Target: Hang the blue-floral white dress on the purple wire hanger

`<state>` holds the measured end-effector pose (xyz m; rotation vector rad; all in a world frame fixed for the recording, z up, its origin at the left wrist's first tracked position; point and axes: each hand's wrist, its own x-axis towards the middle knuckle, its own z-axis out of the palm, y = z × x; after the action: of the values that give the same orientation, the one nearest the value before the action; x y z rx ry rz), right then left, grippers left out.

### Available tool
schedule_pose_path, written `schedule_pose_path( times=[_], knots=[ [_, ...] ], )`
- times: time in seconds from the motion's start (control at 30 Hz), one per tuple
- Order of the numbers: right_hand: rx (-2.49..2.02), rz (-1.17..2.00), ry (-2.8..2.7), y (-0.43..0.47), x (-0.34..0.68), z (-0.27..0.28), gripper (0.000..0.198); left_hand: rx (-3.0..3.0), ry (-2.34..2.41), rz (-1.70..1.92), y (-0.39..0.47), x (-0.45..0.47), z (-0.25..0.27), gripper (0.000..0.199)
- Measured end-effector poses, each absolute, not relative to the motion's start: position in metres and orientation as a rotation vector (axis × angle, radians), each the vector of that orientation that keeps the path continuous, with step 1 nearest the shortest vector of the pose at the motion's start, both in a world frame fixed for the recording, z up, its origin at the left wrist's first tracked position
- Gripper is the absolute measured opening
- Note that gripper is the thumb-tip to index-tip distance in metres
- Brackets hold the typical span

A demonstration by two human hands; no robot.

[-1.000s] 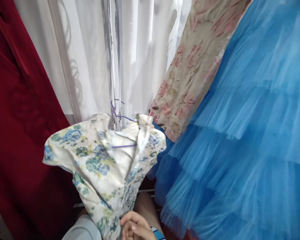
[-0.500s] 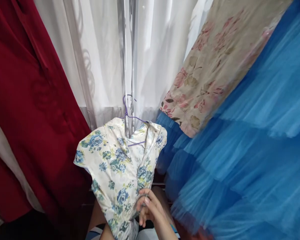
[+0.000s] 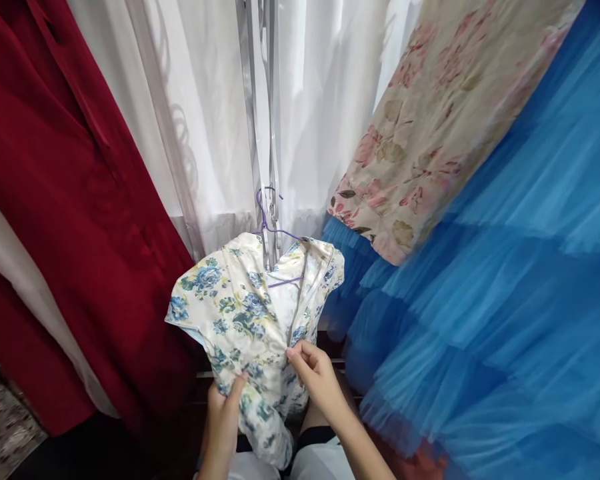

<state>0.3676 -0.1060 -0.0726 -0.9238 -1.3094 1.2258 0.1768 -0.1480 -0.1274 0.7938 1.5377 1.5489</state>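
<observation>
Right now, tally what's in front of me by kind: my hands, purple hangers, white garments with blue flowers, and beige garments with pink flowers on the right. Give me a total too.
Hands: 2 (left hand, right hand)
Purple hanger: 1
White blue-flowered garment: 1
Beige pink-flowered garment: 1
Total: 5

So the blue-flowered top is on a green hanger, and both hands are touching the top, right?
Not quite: the hanger is purple, not green, as the head view shows. The rest is right: the blue-flowered top is on it, and the left hand and right hand are both touching the top.
</observation>
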Motion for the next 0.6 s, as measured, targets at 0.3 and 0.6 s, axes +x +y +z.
schedule_pose_path(
  times=[0.3, 0.6],
  knots=[
    [-0.851, 1.453, -1.074, -0.143, 0.345, -0.073, 0.044, 1.336, 1.600, 1.690, -0.150, 0.218, -0.130, 0.036],
    [-0.876, 1.353, -1.134, -0.107, 0.339, -0.030, 0.042, 1.518, 1.530, 1.632, -0.144, 0.234, -0.118, 0.009]
  ],
)
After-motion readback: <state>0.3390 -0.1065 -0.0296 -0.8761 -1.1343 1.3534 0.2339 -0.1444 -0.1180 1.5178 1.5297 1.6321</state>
